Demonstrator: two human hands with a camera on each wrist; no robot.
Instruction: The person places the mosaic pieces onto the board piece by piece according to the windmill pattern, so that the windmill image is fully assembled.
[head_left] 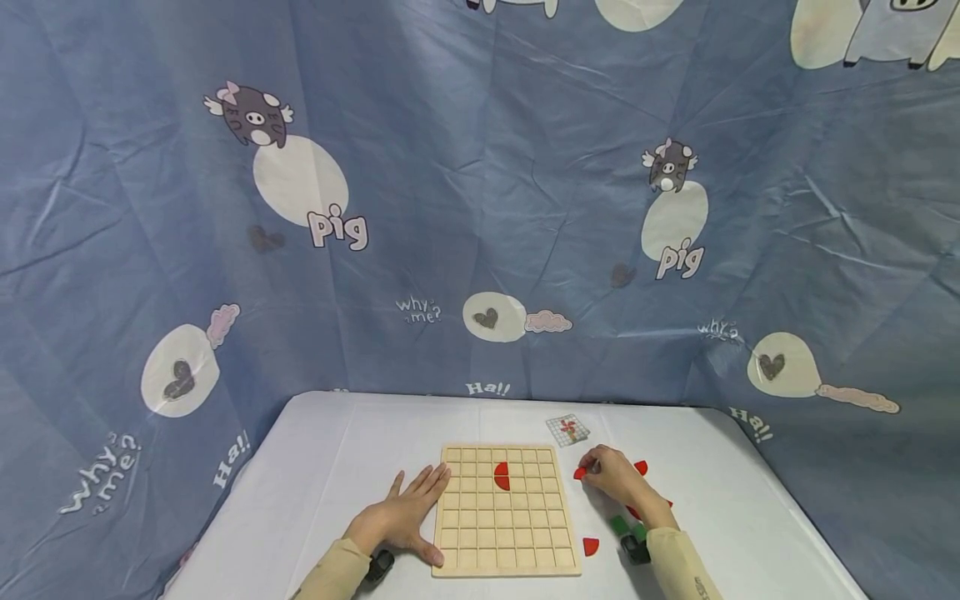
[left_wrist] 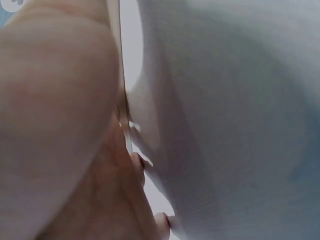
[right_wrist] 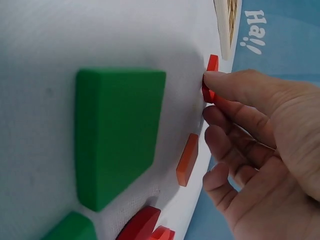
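A person's right hand (head_left: pixel 617 477) pinches a red piece (head_left: pixel 580 473) between thumb and fingers, just off the right side of a wooden grid board (head_left: pixel 507 517); whether the piece touches the cloth below is hard to tell. The left hand (head_left: pixel 405 515) lies with fingers spread wide along the board's left edge, the thumb near the corner closest to the person. On the board, two red quarter-rounds (head_left: pixel 502 483) sit in neighbouring squares toward the far side, together shaping a half circle that bulges left. A loose red quarter (head_left: pixel 591 547) lies beside the near right corner, and another red shape (head_left: pixel 641 467) rests behind the right hand. Green blocks (right_wrist: pixel 120 135) lie under the right wrist. A patterned card (head_left: pixel 567 429) lies beyond the board on the white-covered bench (head_left: pixel 360 442), before a blue pig-print curtain (head_left: pixel 450 208).
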